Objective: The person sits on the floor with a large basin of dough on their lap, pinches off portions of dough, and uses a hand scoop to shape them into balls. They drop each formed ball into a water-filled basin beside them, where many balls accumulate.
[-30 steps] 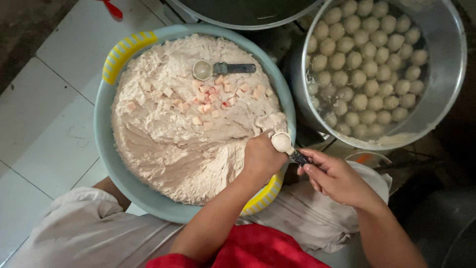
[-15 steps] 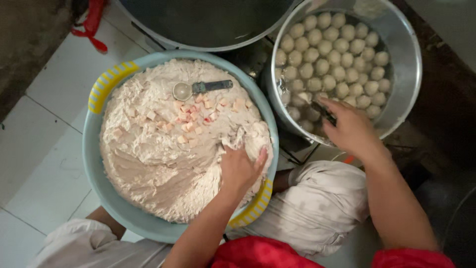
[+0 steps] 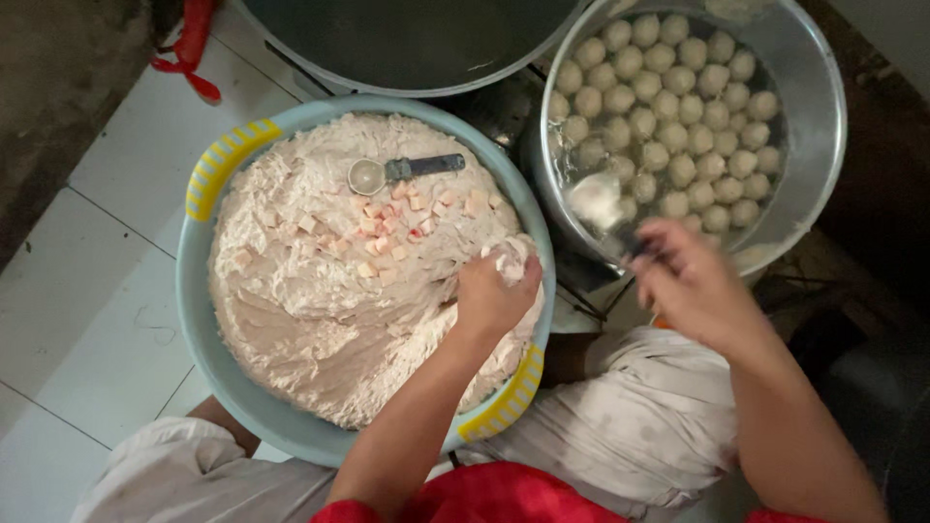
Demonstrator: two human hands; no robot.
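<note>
Head cam: left hand [image 3: 492,295] sits at 3 o'clock in the blue basin [image 3: 194,320], fingers curled, squeezing a lump of paste [image 3: 511,258] up from the pale paste mass [image 3: 329,291]. Right hand [image 3: 693,286], blurred, closed round a spoon [image 3: 603,205] w/ a white blob, over the metal pot [image 3: 809,145] at its 7 o'clock; pot holds water and round balls [image 3: 678,126]. A 2nd spoon [image 3: 402,171] lies at 12 o'clock on the paste, pink cubes [image 3: 387,228] just below it.

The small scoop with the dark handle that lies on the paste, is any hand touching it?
No. The scoop lies alone at the far side of the paste, apart from the left hand and right hand.
</note>
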